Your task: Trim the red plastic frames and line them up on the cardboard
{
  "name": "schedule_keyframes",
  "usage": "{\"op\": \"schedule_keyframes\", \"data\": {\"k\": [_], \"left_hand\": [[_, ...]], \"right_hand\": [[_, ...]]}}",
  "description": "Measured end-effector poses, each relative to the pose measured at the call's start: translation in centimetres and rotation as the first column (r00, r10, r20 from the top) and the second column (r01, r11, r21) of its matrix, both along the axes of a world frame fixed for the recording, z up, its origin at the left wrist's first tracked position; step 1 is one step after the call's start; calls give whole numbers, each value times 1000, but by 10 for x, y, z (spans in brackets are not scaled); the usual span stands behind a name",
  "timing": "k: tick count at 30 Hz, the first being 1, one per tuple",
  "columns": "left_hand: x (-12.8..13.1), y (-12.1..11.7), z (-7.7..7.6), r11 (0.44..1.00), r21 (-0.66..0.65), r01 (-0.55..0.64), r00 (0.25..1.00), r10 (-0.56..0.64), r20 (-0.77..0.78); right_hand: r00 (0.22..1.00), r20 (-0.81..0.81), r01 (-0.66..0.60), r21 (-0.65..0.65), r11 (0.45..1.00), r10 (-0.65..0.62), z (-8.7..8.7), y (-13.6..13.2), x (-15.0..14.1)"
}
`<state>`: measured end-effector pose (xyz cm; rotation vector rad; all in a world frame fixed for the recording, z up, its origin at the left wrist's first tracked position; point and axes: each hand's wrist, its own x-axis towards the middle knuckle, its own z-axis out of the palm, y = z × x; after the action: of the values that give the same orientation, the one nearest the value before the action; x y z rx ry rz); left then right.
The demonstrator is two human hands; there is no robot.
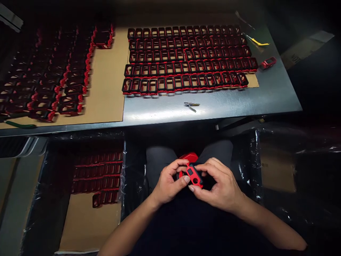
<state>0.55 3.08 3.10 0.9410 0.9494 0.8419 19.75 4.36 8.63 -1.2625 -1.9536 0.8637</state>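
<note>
Covering red frame [194, 175] edges: left hand [170, 180], right hand [222, 183]

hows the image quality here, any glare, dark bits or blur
Head view: glare on the table's bare metal front strip; head view: heavy shadow at the top and right edges; head view: the left rows look dim and smeared, while the held frame, left hand and right hand look fairly sharp.

Workshop, with metal bench [157, 111], rows of matching red frames [186, 74], plastic-lined bins [124, 177].
</note>
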Motion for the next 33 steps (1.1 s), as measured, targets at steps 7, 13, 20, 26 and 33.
{"op": "schedule_keyframes", "data": {"k": [7,13,20,26,33], "left_hand": [[5,0,-5,980,-196,-45,957,99,273],[6,-4,-3,964,186,-193,977,171,125],[-15,-2,5,828,556,-71,939,243,-243],[-43,-16,19,707,678,198,716,368,-593],[-175,-78,-9,778,165,-606,84,269,-960]], "right_hand": [[995,90,-53,85,995,45,-1,0,0],[997,-72,-11,-179,984,-2,-13,-4,8],[978,-210,-38,-182,983,-1,-25,1,7],[950,-178,-278,-101,955,258,-28,24,-12],[898,-37,-438,-144,887,438,-50,32,-33]]}}
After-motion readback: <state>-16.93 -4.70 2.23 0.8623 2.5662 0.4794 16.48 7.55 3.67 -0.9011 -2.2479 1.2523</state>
